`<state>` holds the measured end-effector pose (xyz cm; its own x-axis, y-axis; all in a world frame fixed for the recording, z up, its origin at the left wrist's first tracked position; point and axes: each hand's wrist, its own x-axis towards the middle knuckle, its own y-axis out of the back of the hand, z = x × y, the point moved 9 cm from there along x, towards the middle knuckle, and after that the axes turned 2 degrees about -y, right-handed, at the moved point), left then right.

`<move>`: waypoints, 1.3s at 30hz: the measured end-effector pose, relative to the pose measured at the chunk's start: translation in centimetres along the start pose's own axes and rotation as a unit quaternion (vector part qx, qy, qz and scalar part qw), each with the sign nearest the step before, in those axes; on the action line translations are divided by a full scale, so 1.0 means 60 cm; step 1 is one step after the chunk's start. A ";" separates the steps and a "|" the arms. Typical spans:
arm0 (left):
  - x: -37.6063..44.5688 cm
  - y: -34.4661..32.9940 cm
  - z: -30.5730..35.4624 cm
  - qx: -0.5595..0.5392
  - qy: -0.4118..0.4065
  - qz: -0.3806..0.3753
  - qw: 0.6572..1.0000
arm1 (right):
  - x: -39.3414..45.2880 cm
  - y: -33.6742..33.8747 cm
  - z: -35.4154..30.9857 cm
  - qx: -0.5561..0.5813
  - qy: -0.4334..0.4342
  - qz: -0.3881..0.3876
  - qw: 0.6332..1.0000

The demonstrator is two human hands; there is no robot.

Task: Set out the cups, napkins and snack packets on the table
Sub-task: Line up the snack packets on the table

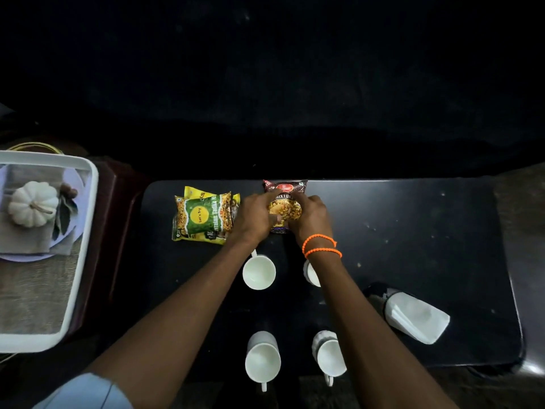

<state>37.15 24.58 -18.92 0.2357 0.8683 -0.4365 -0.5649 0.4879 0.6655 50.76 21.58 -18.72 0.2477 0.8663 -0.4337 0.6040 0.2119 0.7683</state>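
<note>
Dark mixture packet (pixel 285 202) flat at table's far edge, yellow-green packets (pixel 203 216) stacked to its left. Four white cups (pixel 259 272) upright in a square. White napkins (pixel 413 315) at right.

Both bare forearms reach forward from the bottom of the view and converge toward the middle. The left hand (pixel 254 215) and right hand (pixel 309 215) lie close together, knuckles up, fingers curled round the same thing between them. The right wrist wears two orange bead bands (pixel 320 246); a pale sleeve (pixel 85 391) covers the left upper arm.
</note>
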 end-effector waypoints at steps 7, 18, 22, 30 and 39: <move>-0.006 -0.003 0.000 0.023 0.002 -0.020 1.000 | -0.007 0.003 -0.009 -0.039 -0.014 -0.002 0.999; -0.111 0.212 -0.150 0.027 0.167 0.286 0.943 | -0.023 -0.072 -0.150 0.171 -0.032 -0.076 0.982; -0.134 0.169 -0.278 -0.174 0.360 0.194 0.896 | -0.030 -0.126 -0.189 0.216 -0.040 -0.130 0.967; -0.073 0.201 -0.164 -0.299 0.179 0.216 0.912 | -0.020 -0.052 -0.158 0.354 -0.040 -0.116 0.927; 0.059 0.055 0.100 -0.301 0.026 0.044 0.952 | 0.004 0.151 0.067 0.289 -0.073 0.051 0.953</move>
<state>40.87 29.80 -14.67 0.1356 0.8906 -0.4342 -0.9352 0.2597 0.2407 59.34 21.89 -13.78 0.4040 0.7885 -0.4637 0.8776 -0.1911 0.4396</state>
